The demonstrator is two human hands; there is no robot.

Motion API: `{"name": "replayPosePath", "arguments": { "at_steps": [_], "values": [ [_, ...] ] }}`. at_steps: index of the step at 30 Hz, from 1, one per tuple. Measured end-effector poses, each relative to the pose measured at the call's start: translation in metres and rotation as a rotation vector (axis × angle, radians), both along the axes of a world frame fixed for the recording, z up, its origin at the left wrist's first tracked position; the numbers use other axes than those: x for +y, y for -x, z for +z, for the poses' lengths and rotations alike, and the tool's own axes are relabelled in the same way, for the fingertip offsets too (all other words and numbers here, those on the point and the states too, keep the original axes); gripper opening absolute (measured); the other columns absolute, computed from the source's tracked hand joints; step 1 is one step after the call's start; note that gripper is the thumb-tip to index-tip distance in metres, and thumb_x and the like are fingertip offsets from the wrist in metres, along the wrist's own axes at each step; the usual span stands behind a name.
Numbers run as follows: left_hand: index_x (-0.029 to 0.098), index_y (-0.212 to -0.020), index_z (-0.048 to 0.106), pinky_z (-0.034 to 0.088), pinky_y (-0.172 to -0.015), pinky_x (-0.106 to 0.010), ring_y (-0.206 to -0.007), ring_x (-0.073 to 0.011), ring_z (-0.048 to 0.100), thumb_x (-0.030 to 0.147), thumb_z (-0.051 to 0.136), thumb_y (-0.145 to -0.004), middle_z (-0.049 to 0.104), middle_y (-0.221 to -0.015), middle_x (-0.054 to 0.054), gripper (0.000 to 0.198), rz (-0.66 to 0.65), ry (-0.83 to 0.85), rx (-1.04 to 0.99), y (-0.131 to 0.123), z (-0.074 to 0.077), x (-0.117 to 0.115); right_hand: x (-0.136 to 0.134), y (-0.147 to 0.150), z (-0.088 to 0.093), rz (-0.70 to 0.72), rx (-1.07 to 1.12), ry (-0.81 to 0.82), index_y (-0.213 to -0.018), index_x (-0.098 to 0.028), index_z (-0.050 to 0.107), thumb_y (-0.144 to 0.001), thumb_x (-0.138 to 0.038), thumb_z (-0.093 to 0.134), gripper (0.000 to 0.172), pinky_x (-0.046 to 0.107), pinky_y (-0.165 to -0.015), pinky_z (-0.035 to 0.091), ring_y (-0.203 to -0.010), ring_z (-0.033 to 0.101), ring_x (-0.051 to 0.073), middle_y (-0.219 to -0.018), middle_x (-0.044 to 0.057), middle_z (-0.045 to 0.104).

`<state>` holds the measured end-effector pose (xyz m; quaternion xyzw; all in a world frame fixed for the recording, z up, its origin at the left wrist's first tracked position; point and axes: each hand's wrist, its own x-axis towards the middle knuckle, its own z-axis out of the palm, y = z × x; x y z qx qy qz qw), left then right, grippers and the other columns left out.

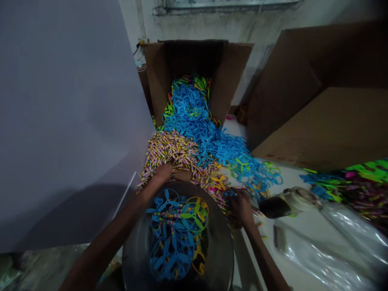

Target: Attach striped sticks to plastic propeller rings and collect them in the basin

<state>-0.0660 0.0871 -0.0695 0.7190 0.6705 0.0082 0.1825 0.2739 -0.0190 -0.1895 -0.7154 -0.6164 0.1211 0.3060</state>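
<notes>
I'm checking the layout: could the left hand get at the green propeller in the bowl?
Probably yes: the left hand is close to the bowl's rim, and the green propeller lies atop blue ones, with nothing seen covering it.

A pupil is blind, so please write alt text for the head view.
A person's left hand is at heaped colourful sticks, the right hand at their edge. Mostly blue propellers spill from an open carton; a dark basin in front holds more.

Multicoloured striped sticks (pixel 169 147) lie heaped against a tangled, sprawling pile of blue ringed propellers (pixel 194 121).
</notes>
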Motion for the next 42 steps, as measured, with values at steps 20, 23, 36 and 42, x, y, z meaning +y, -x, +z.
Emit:
{"name": "replayPosePath", "arguments": {
  "at_steps": [20,23,36,42],
  "values": [
    [0.018,-0.094,0.058,0.05,-0.057,-0.022,-0.073,-0.0167,0.069,0.043,0.059,-0.09,0.069,-0.081,-0.002,0.026,0.04,-0.272,-0.935,-0.033,0.043,-0.08,0.027,0.065,0.104,0.049,0.825,0.001,-0.128,-0.021,0.062,-0.086,-0.074,0.038,0.072,0.05,-0.104,0.042,-0.125,0.056,0.031,-0.129,0.013,0.065],
    [0.017,-0.101,0.061,0.049,-0.057,-0.022,-0.073,-0.0153,0.067,0.039,0.06,-0.091,0.069,-0.088,-0.004,0.025,0.011,-0.218,-1.127,-0.05,0.049,-0.105,0.003,0.09,0.141,0.15,1.076,0.056,-0.117,-0.022,0.068,-0.092,-0.068,0.028,0.066,0.048,-0.089,0.054,-0.107,0.068,0.029,-0.114,0.011,0.073],
    [0.02,-0.102,0.067,0.051,-0.071,-0.023,-0.091,-0.0181,0.065,0.035,0.062,-0.092,0.069,-0.095,-0.003,0.019,0.175,-0.257,-1.173,-0.033,0.063,-0.143,-0.03,0.145,0.168,0.162,1.661,0.237,-0.079,-0.018,0.071,-0.067,-0.03,0.087,0.024,0.024,-0.052,0.056,-0.069,0.07,0.018,-0.078,0.004,0.075],
    [0.021,-0.1,0.069,0.051,-0.073,-0.025,-0.092,-0.0175,0.065,0.035,0.062,-0.092,0.069,-0.097,-0.003,0.018,0.127,-0.204,-1.17,-0.024,0.068,-0.141,-0.034,0.145,0.173,0.183,1.542,0.285,-0.079,-0.018,0.074,-0.06,-0.035,0.091,0.03,0.022,-0.045,0.052,-0.054,0.062,0.013,-0.064,-0.001,0.066]
  ]
}}
